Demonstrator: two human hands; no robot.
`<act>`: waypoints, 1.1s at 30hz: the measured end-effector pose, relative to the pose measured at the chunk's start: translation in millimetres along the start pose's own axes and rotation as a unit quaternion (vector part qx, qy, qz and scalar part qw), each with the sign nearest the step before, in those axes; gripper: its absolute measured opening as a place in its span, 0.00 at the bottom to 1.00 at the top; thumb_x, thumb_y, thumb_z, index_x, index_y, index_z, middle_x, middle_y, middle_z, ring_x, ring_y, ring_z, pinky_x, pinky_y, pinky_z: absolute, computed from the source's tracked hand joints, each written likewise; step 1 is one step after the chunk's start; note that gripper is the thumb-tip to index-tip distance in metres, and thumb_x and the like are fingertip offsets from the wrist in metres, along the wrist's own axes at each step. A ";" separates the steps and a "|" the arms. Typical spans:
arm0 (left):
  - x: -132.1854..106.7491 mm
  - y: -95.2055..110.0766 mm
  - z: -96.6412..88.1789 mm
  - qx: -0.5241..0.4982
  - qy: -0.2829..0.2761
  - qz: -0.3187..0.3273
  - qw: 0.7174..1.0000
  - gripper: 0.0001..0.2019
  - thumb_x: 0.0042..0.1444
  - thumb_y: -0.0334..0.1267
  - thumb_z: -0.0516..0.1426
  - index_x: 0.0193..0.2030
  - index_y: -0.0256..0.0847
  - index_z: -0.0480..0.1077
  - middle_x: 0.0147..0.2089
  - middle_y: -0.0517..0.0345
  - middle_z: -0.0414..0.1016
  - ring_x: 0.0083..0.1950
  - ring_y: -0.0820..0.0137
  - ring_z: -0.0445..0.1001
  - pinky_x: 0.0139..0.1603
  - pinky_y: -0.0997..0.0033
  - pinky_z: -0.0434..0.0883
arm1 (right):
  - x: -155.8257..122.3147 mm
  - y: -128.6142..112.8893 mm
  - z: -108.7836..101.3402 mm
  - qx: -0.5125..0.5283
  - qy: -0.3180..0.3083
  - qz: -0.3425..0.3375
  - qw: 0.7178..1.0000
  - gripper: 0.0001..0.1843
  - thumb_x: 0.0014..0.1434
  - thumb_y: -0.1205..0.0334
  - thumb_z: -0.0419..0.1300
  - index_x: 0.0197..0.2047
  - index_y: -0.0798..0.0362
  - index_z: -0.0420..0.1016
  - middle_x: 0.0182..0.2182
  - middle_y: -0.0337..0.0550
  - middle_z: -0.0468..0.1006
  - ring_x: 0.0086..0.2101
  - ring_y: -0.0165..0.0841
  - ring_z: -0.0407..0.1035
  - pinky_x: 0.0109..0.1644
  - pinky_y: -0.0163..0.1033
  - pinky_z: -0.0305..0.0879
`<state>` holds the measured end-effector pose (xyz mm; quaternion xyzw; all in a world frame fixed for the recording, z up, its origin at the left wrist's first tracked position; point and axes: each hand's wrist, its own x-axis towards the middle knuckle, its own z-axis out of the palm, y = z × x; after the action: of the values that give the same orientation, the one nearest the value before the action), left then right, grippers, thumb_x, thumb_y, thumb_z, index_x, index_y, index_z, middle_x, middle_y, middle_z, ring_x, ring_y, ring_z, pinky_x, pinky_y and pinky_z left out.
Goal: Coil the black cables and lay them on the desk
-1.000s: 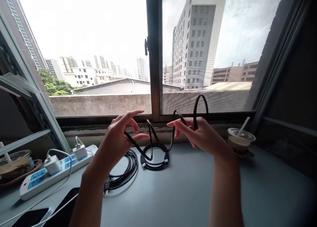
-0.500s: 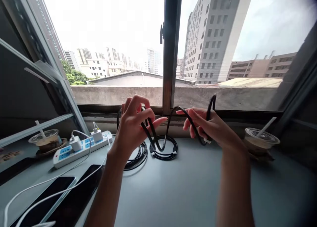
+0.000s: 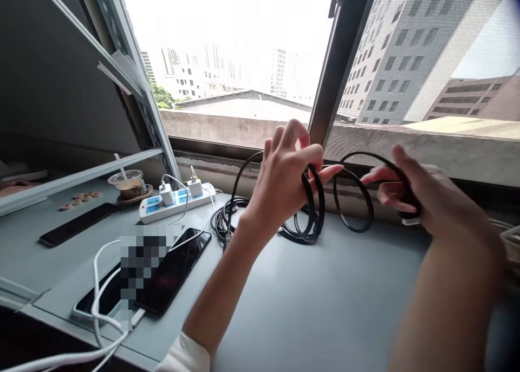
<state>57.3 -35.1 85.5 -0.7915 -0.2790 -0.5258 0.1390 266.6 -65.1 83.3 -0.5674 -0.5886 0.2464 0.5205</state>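
My left hand (image 3: 288,169) is closed on a black cable (image 3: 320,207), pinching its loops between thumb and fingers above the desk. From there the cable curls rightward in a loose loop to my right hand (image 3: 418,190). Fingers curled, my right hand grips another length of the same cable, and a pale connector end pokes out below it. An end with a grey plug hangs beside my left wrist. Beneath and behind my left hand, coiled black cables (image 3: 219,223) lie on the desk, partly covered by the hand and forearm.
A white power strip (image 3: 176,203) with two chargers stands at the left rear, near a drink cup (image 3: 128,183). Several dark phones (image 3: 174,274) and white cables (image 3: 97,285) lie on the grey desk (image 3: 317,307). A window frame (image 3: 341,63) rises behind.
The view has swung left and tilted. Both hands still hold the cable, and my right hand has moved farther from my left, drawing the loop between them wider.
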 end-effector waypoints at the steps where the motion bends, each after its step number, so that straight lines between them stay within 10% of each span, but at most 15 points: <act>1: -1.2 1.9 3.3 -0.008 -0.014 0.003 1.000 0.12 0.55 0.44 0.55 0.25 0.41 0.65 0.40 0.54 0.62 0.45 0.63 0.66 0.43 0.60 0.66 | 0.1 -4.1 10.9 0.003 -0.024 0.022 0.999 0.32 0.51 0.34 0.51 0.29 0.57 0.75 0.16 0.43 0.66 0.14 0.23 0.54 0.13 0.31 0.41; 6: -4.6 6.6 14.4 -0.026 -0.054 0.024 0.998 0.05 0.56 0.35 0.54 0.29 0.42 0.65 0.39 0.54 0.62 0.44 0.64 0.66 0.41 0.62 0.66 | -1.0 -18.5 49.9 0.038 -0.096 -0.012 0.995 0.25 0.51 0.37 0.56 0.32 0.54 0.71 0.18 0.37 0.66 0.17 0.24 0.58 0.16 0.27 0.50; 11: -4.6 0.3 15.0 -0.020 -0.041 0.024 0.999 0.03 0.56 0.33 0.54 0.31 0.43 0.65 0.39 0.56 0.63 0.42 0.67 0.66 0.41 0.64 0.66 | -0.6 -14.3 45.1 -0.021 0.013 -0.008 1.000 0.27 0.46 0.46 0.64 0.48 0.51 0.72 0.16 0.31 0.62 0.15 0.20 0.47 0.14 0.27 0.44; 17: -2.3 -9.1 1.6 -0.047 -0.069 0.002 0.996 0.04 0.55 0.37 0.55 0.37 0.42 0.66 0.39 0.58 0.68 0.36 0.73 0.69 0.32 0.72 0.67 | 1.9 -5.8 28.2 -0.098 0.114 -0.074 0.986 0.13 0.48 0.55 0.64 0.37 0.49 0.80 0.24 0.36 0.72 0.24 0.24 0.62 0.24 0.27 0.56; 20: -0.7 -13.3 -6.0 -0.049 -0.079 -0.018 0.995 0.11 0.54 0.42 0.56 0.43 0.43 0.67 0.41 0.57 0.70 0.36 0.71 0.70 0.31 0.73 0.66 | -5.2 -15.1 27.9 -0.050 0.153 -0.122 0.979 0.13 0.50 0.53 0.62 0.36 0.51 0.80 0.16 0.33 0.62 0.17 0.21 0.54 0.17 0.27 0.49; 27: 4.2 -14.2 -8.2 -0.058 -0.061 0.002 0.996 0.19 0.55 0.41 0.55 0.54 0.46 0.64 0.51 0.53 0.70 0.52 0.63 0.66 0.52 0.58 0.63 | -22.4 -35.5 35.3 0.060 0.096 -0.199 0.973 0.19 0.55 0.44 0.55 0.35 0.50 0.76 0.09 0.29 0.49 0.10 0.22 0.44 0.14 0.32 0.43; 33: 6.4 -9.2 -8.8 -0.158 -0.124 -0.030 0.979 0.11 0.54 0.44 0.55 0.38 0.40 0.70 0.39 0.54 0.74 0.42 0.67 0.71 0.45 0.68 0.66 | -21.7 -32.8 37.8 0.134 0.047 -0.220 0.965 0.23 0.57 0.39 0.50 0.24 0.50 0.66 0.08 0.29 0.51 0.08 0.22 0.45 0.13 0.32 0.44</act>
<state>47.1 -30.4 94.3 -0.8537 -0.2309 -0.4651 -0.0388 215.4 -81.5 92.2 -0.3603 -0.6351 0.1753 0.6604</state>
